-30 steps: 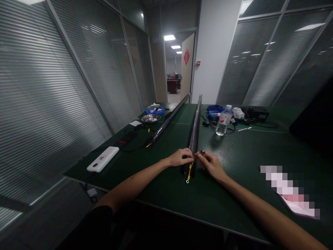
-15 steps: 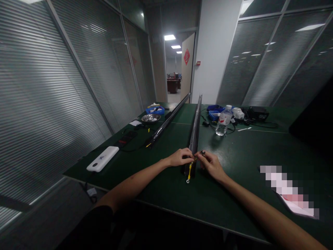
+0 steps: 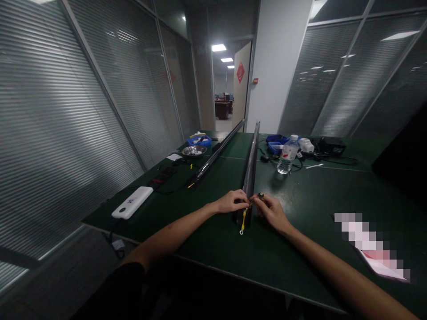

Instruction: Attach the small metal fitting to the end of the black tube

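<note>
Both hands meet at the near end of a long dark bar (image 3: 250, 166) in clear plastic film, lying lengthwise on the table. My left hand (image 3: 231, 202) is closed in a pinch at the top of a short yellow wire (image 3: 244, 218), whose ring terminal (image 3: 241, 232) hangs toward me. Just right of it, my right hand (image 3: 271, 212) pinches a small dark part (image 3: 260, 195) that shows above the fingertips. The fingers hide exactly how the wire and the small part meet. A second wrapped bar (image 3: 216, 155) lies apart on the left.
On the green table (image 3: 207, 240) stand a water bottle (image 3: 288, 154), blue bins (image 3: 275, 147), a black box (image 3: 330, 145) with cables, and a metal bowl (image 3: 194, 151). A white power bank-like device (image 3: 132, 202) lies left; a pink-white blurred object (image 3: 380, 258) lies right.
The view has shifted very slightly. Both hands keep the same pinch, and the yellow wire hangs almost where it was.
</note>
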A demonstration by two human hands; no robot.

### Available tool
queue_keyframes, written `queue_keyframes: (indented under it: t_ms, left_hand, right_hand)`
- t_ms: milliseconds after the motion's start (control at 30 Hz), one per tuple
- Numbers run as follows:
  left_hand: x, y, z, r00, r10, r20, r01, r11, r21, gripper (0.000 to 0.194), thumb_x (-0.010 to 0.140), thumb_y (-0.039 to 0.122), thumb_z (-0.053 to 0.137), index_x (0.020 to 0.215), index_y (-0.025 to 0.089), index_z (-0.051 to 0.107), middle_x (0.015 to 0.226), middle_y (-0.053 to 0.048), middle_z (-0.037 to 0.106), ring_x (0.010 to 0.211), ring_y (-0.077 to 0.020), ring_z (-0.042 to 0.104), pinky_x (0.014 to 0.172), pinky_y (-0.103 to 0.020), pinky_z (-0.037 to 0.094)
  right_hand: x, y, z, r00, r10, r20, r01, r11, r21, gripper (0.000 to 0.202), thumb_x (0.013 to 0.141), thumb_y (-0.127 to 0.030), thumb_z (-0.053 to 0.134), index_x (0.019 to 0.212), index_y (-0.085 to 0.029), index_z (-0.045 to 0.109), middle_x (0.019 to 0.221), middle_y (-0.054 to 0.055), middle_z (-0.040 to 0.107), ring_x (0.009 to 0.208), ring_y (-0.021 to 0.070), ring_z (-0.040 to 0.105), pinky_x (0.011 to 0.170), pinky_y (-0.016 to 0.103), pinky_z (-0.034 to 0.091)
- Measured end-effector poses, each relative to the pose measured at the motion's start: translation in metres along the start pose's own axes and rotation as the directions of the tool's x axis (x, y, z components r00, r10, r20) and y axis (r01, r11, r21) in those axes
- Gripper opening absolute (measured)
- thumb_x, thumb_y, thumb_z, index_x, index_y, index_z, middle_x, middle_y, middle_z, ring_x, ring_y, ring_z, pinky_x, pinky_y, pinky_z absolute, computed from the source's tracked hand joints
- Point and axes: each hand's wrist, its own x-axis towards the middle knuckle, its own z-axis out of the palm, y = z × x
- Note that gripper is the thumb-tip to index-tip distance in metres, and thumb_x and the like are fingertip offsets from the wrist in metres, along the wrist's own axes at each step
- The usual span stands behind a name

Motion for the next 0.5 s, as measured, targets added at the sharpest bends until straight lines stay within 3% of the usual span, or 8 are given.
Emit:
queue_keyframes:
  t_ms: [233,500]
  left_hand:
    - [0.0007,0.0039,-0.0006,1.000,-0.024,0.014,0.024,1.000,-0.010,0.022,0.103,0.032,0.063,0.104,0.015,0.078,0.103,-0.009,0.069,0.109,-0.0215,0.063,0.101,-0.031,0.048]
    - [-0.0003,-0.0008,0.0003,1.000,-0.004,-0.003,0.004,1.000,-0.013,0.019,0.100,0.031,0.068,0.099,0.014,0.077,0.104,-0.009,0.068,0.107,-0.0211,0.064,0.101,-0.031,0.048]
  right_hand:
    - [-0.0004,-0.0008,0.0014,0.999,0.039,0.001,-0.039,0.999,0.018,0.040,0.098,-0.057,0.064,0.101,-0.018,0.074,0.063,-0.001,0.060,0.051,0.0162,0.056,0.050,0.027,0.046]
    - [-0.0006,0.0023,0.0002,1.000,-0.008,-0.003,0.008,1.000,-0.019,0.040,0.102,-0.055,0.058,0.101,-0.018,0.073,0.062,-0.001,0.059,0.052,0.0168,0.057,0.051,0.027,0.045]
